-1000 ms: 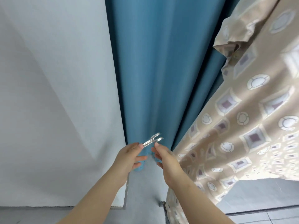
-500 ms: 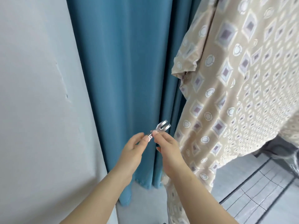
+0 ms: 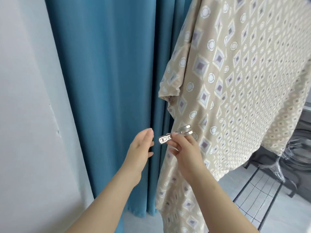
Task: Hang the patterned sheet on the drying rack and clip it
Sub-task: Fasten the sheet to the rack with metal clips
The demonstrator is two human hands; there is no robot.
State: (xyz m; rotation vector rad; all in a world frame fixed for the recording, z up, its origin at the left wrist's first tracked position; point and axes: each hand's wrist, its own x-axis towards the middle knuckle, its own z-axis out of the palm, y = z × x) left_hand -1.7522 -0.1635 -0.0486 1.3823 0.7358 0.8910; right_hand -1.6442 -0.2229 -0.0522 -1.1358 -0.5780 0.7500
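**Right hand** (image 3: 185, 150): thumb and fingers pinch a metal clip (image 3: 175, 135) at about mid-length.

**Left hand** (image 3: 140, 147): fingers loose and spread, holding nothing. Its fingertips are just beside the clip's flat tail but apart from it.

**Clip axis:** it runs from lower left to upper right, with the flat tail toward the left hand and the forked end toward the patterned sheet (image 3: 235, 84). The forked end overlaps the sheet in view; contact cannot be confirmed.

**Sheet:** it hangs to the right of and beyond both hands, draped from above the top edge of the view. A folded corner (image 3: 170, 89) sits above and slightly left of the clip. The rack's top rail is not visible.

**Assessment:** the right hand is nearer the sheet and already carries the clip. The clipping point probably lies upward and to the right.

**Behind:** a blue curtain (image 3: 109, 81) hangs beside the sheet's left edge.
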